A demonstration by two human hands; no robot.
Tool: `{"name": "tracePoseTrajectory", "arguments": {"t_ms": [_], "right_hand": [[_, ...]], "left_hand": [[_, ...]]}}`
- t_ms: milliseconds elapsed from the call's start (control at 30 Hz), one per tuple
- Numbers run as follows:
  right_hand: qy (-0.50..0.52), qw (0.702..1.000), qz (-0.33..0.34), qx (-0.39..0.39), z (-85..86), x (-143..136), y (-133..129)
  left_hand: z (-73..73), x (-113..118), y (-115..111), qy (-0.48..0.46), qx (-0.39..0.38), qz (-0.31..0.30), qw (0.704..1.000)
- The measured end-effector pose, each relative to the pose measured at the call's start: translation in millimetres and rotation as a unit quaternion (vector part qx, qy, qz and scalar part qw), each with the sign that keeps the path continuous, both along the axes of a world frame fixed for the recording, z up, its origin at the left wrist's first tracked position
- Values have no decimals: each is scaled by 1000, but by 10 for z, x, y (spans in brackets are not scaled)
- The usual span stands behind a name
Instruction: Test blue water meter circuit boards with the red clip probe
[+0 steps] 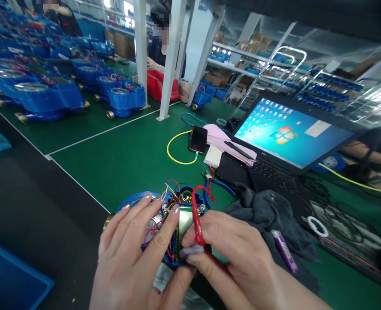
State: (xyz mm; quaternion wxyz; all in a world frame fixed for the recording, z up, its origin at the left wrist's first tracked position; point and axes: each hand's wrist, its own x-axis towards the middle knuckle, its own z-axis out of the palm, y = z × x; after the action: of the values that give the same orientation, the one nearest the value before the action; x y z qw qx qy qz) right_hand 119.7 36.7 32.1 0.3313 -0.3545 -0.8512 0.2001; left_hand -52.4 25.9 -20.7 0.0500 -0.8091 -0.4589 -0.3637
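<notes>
An opened blue meter (pixel 158 219), its loose wires (pixel 172 196) bare beside a pale display panel (pixel 185 216), lies on the green surface (pixel 122 165) at the bottom middle of the view. Over its 9 o'clock side rests the left hand (pixel 132 254), fingers spread. At 4 o'clock, the right hand (pixel 235 245) pinches a grey piece (pixel 192 250) between narrowed fingers, where a red cord (pixel 195 213) meets it. From the meter, blue-handled pliers (pixel 223 185) lie near at 1 to 2 o'clock, a phone (pixel 198 140) at 1, a laptop (pixel 294 133) at 2, a dark cloth (pixel 261 211) at 3. Farther off, more blue meters (pixel 122 101) stand at 10 to 11, a red bin (pixel 161 85) at 12.
</notes>
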Motion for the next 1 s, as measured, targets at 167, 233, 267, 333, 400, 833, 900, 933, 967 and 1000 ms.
{"name": "tracePoseTrajectory", "arguments": {"t_ms": [167,233,267,333,400,833,900,933,967,1000], "right_hand": [[8,1000,1,-11,-7,5,-2],[9,1000,4,-9,-7,6,-3],[8,1000,4,-7,-8,7,-3],[6,1000,3,-6,-11,9,-1],[5,1000,2,-7,-14,12,3],[6,1000,2,-2,-35,-10,7],[6,1000,4,1,-37,-7,5],[5,1000,3,2,-36,-5,4],[4,1000,2,1,-35,-3,3],[5,1000,2,1,-33,0,2]], "left_hand": [[8,9,-10,2,-2,3,1000],[13,16,-15,0,-4,3,1000],[14,19,-16,-1,-4,3,1000],[14,22,-14,0,-4,5,1000],[10,20,-9,-3,4,4,1000],[4,23,-22,-17,-4,12,1000],[3,20,-26,-21,-7,11,1000],[3,20,-26,-22,-7,11,1000],[3,21,-26,-22,-7,10,1000],[5,22,-26,-24,-9,9,1000]]}}
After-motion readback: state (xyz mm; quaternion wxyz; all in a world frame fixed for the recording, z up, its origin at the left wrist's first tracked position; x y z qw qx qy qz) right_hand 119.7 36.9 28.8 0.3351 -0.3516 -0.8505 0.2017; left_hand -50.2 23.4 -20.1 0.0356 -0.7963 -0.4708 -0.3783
